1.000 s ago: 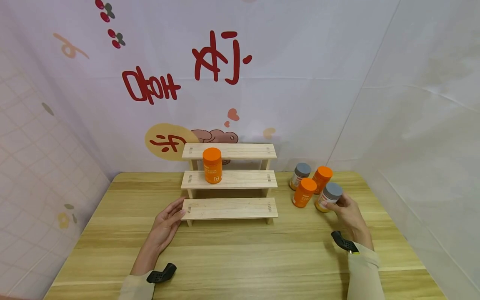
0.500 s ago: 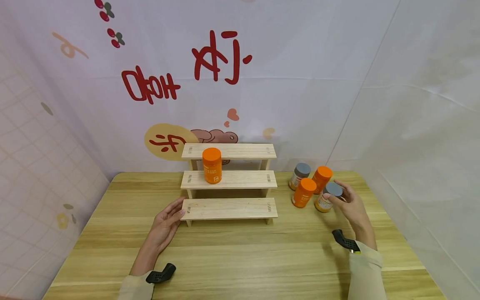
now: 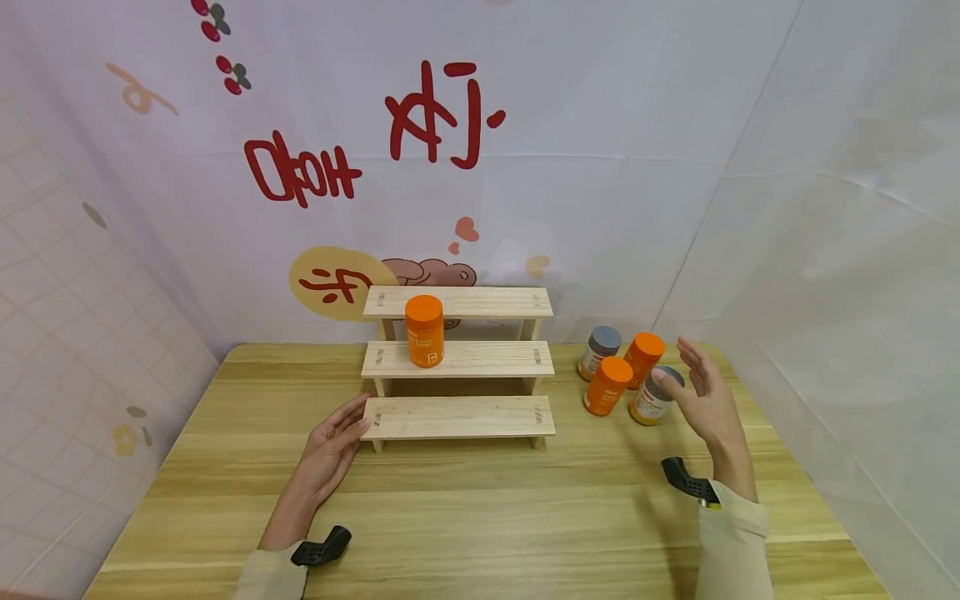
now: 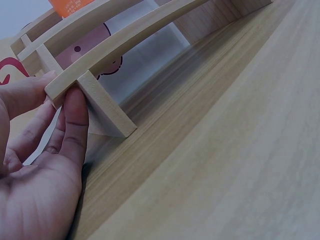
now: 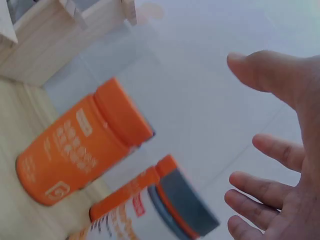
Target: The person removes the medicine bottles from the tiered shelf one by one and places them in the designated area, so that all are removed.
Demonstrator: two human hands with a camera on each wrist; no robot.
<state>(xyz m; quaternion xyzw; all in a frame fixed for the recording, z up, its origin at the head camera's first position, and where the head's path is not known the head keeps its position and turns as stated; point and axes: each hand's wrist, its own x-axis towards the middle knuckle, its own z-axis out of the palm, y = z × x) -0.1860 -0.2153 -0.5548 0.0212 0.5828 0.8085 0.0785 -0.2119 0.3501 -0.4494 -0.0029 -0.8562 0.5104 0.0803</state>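
Note:
A three-step wooden rack (image 3: 457, 417) stands on the table. My left hand (image 3: 333, 450) pinches the left end of its lowest step, thumb on top and fingers beneath, as the left wrist view shows. On the middle step stands an orange bottle (image 3: 425, 333). To the right of the rack, two orange bottles (image 3: 608, 387) and two grey-capped bottles (image 3: 651, 398) stand upright in a cluster. My right hand (image 3: 712, 408) is raised beside the nearest grey-capped bottle, fingers spread and holding nothing. In the right wrist view a gap separates the fingers from the grey cap (image 5: 187, 202).
The wood-grain table (image 3: 480, 517) extends in front of the rack. A white printed cloth (image 3: 600, 167) hangs behind it, and cloth also closes off the left and right sides. Two bottles at the back of the cluster stand close to the rear cloth.
My right hand has let go of the nearest grey-capped bottle and moved up and slightly right, its fingers spreading. The bottle stays in place. The left hand has not moved.

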